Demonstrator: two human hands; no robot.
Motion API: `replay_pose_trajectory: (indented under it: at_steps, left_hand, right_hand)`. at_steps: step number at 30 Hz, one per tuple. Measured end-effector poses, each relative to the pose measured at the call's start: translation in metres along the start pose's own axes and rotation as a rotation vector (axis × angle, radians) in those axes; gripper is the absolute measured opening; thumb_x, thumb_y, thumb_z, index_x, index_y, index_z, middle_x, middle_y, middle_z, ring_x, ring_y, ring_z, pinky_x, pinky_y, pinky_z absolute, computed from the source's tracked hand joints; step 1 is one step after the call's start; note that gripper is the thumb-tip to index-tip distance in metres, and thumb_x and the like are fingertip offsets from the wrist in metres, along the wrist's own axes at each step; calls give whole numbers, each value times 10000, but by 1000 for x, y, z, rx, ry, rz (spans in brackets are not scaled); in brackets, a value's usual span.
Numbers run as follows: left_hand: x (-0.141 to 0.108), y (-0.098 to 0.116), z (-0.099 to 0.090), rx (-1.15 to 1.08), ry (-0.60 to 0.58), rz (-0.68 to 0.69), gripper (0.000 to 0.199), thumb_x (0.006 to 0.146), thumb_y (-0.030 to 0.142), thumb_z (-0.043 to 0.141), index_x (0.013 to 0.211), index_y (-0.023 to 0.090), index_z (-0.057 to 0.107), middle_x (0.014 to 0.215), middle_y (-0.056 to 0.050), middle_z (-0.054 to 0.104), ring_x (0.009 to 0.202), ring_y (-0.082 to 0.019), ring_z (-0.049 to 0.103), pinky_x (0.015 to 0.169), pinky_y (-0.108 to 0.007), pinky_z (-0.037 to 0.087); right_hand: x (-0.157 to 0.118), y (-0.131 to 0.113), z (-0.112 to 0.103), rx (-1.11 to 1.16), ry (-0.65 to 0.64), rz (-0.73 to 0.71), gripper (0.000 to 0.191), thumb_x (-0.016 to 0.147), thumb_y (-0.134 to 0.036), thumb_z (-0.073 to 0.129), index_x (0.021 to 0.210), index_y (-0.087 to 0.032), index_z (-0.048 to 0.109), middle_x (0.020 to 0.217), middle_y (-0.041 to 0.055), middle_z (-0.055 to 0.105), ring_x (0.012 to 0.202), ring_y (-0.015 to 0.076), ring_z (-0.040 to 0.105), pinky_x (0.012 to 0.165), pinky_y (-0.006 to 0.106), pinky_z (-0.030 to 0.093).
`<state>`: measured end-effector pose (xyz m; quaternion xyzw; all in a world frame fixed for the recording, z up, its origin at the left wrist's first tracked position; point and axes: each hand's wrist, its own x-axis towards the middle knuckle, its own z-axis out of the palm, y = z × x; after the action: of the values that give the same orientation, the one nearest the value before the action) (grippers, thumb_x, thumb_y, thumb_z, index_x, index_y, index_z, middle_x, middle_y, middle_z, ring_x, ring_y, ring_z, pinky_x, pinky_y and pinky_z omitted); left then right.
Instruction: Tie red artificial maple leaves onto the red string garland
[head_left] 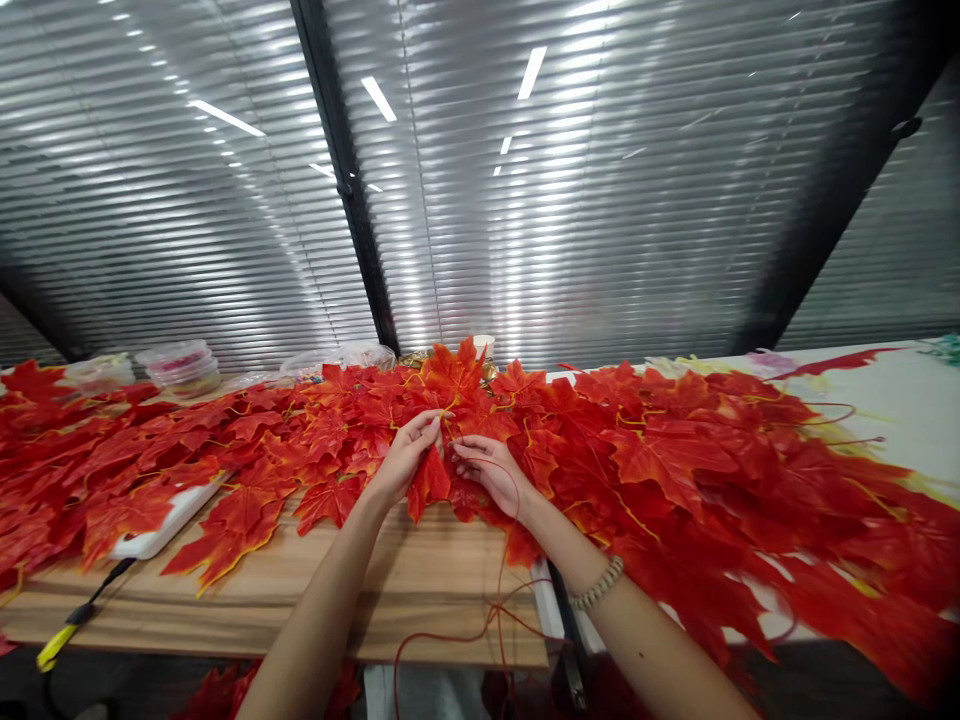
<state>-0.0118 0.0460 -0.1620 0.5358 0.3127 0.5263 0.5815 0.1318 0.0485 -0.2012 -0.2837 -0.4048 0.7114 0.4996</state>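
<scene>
My left hand (409, 457) is closed in a pinch on a red artificial maple leaf (430, 490), which hangs below the fingers. A thin yellow stem shows at its fingertips. Close beside it, my right hand (491, 474) has its fingers bent together on a thin red cord (499, 608). That cord passes over the right hand and drops in loose loops across the table's front edge. Where the cord meets the leaf is too small to make out. Around both hands lies a thick heap of red maple leaves (667, 450) with yellow stems and edges.
The wooden table (427, 570) meets a white tabletop (926, 410) on the right. A white power strip (176, 518) lies partly under leaves, its cable (56, 645) hanging off the front. Clear plastic tubs (178, 370) stand at the back, before window blinds (570, 200).
</scene>
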Motion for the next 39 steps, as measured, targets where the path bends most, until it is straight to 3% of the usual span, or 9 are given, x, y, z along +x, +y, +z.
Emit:
replay_pose_trajectory:
  at_steps: [33,39]
  left_hand:
    - [-3,2,4,178,11,-31,303,750,376,597,977,177,615,556,34,526,540,-108,484,573,-216,363]
    - [-3,3,4,159,6,-27,317,766,367,586,1012,169,592,530,51,494,481,-83,442,529,-202,358]
  right_hand:
    - [-4,-2,4,-78,-46,-7,304,601,-344,717,815,-141,643,717,24,622,571,88,535,556,208,372]
    - [-5,-3,4,-77,-39,-13,307,596,-343,721,812,-139,645,722,24,623,565,84,534,552,207,372]
